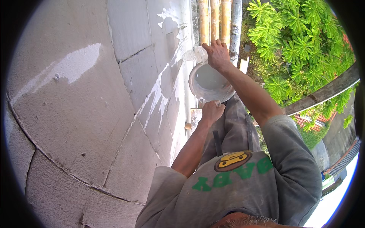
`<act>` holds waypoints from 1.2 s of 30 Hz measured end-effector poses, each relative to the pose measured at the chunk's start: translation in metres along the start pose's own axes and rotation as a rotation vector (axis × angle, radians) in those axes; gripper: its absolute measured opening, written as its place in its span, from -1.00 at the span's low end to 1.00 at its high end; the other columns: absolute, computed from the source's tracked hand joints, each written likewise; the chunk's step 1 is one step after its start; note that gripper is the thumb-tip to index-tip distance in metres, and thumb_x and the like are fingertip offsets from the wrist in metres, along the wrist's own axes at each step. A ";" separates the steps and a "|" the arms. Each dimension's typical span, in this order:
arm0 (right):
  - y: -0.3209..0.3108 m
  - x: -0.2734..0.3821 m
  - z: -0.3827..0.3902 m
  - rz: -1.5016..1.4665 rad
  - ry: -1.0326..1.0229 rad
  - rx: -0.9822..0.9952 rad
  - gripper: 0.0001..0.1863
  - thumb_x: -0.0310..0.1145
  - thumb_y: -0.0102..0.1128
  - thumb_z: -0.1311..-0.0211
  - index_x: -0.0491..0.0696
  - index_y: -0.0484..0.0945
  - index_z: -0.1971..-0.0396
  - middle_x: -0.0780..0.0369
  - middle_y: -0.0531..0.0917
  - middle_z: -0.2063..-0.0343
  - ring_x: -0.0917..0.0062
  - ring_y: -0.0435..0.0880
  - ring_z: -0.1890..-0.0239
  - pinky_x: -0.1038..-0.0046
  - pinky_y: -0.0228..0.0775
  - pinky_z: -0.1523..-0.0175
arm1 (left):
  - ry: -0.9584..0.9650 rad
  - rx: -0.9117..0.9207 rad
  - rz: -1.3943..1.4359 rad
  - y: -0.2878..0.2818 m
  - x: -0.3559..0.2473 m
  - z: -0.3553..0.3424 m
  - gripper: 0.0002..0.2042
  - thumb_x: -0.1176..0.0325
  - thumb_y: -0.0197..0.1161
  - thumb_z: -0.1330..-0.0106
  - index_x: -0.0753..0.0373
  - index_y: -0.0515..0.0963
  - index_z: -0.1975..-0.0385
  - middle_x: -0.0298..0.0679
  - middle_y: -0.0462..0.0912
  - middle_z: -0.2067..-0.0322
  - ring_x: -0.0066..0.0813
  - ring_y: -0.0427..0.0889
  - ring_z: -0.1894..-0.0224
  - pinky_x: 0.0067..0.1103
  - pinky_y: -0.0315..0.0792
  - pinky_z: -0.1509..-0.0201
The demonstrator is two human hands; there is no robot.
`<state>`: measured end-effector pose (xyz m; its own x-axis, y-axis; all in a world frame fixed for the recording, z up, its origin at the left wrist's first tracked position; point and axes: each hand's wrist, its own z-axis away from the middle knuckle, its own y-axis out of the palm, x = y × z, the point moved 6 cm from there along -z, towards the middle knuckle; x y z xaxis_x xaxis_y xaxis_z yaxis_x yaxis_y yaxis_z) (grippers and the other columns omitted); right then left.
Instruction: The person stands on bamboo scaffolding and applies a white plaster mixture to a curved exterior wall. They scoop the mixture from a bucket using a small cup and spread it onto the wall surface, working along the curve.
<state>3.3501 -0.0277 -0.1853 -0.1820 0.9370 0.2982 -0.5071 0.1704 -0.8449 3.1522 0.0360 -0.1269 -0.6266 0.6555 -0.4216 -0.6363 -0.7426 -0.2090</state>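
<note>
A round bucket, its rim crusted pale, holds a grey-white liquid mix. It stands in front of my legs, close beside the wall. My left hand is closed at its near edge, gripping the rim or handle there. Over the far edge, my right hand has its fingers bent and pointing away from me. Next to its thumb is a whitish, plaster-caked piece, whose kind I cannot make out. What lies under the right fingers is hidden.
A pale block wall with white plaster smears rises on my left. Bamboo poles run ahead beyond the bucket. A stained flat piece with a wooden end lies near my left hand. Right of me are a curved bar and green foliage far below.
</note>
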 end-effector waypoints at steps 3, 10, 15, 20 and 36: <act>-0.003 -0.003 0.007 -0.113 0.042 -0.013 -0.53 -0.53 0.13 0.02 0.09 0.49 0.01 0.10 0.52 0.18 0.21 0.49 0.00 0.22 0.33 -0.05 | -0.018 -0.011 0.023 -0.002 0.005 -0.001 -0.66 0.17 0.14 -0.13 0.34 0.64 0.31 0.22 0.63 0.40 0.19 0.62 0.21 -0.18 0.48 0.03; -0.032 -0.045 0.045 -0.556 0.053 -0.175 -0.41 -0.60 0.20 0.13 0.01 0.48 -0.05 0.08 0.53 0.18 0.13 0.49 0.01 0.18 0.36 -0.10 | 0.015 -0.023 0.056 -0.004 0.001 0.000 -0.66 0.18 0.15 -0.13 0.35 0.64 0.31 0.22 0.63 0.40 0.19 0.62 0.21 -0.20 0.48 0.06; -0.082 -0.060 0.100 -0.633 0.017 -0.392 -0.52 -0.44 0.42 0.08 -0.06 0.53 0.06 0.14 0.59 0.12 0.22 0.56 -0.02 0.27 0.39 -0.13 | 0.051 -0.106 0.145 -0.019 -0.009 0.008 -0.69 0.22 0.14 -0.10 0.44 0.48 0.54 0.05 0.46 0.67 -0.16 0.49 0.58 -0.31 0.35 0.40; -0.076 -0.087 0.161 -0.927 0.294 -0.440 -0.50 -0.41 0.43 0.03 -0.06 0.48 0.03 0.15 0.64 0.13 0.34 0.65 0.05 0.36 0.47 -0.05 | 0.048 -0.106 0.272 -0.034 -0.030 0.015 -0.72 0.24 0.18 -0.12 0.39 0.48 0.58 -0.26 0.38 0.73 -0.57 0.36 0.62 -0.50 0.25 0.51; -0.031 -0.030 0.044 -0.387 0.504 0.146 -0.35 -0.35 0.19 -0.10 -0.05 0.20 -0.22 0.00 0.54 -0.05 0.12 0.52 -0.13 0.20 0.46 -0.13 | 0.179 -0.167 0.350 -0.126 -0.141 0.047 -0.65 0.19 0.15 -0.17 0.45 0.48 0.58 0.01 0.49 0.65 -0.34 0.40 0.57 -0.34 0.34 0.37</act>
<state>3.3337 -0.0742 -0.1486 0.4361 0.8504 0.2943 -0.5724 0.5145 -0.6385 3.2997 0.0441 0.0001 -0.6942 0.3371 -0.6360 -0.3085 -0.9376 -0.1602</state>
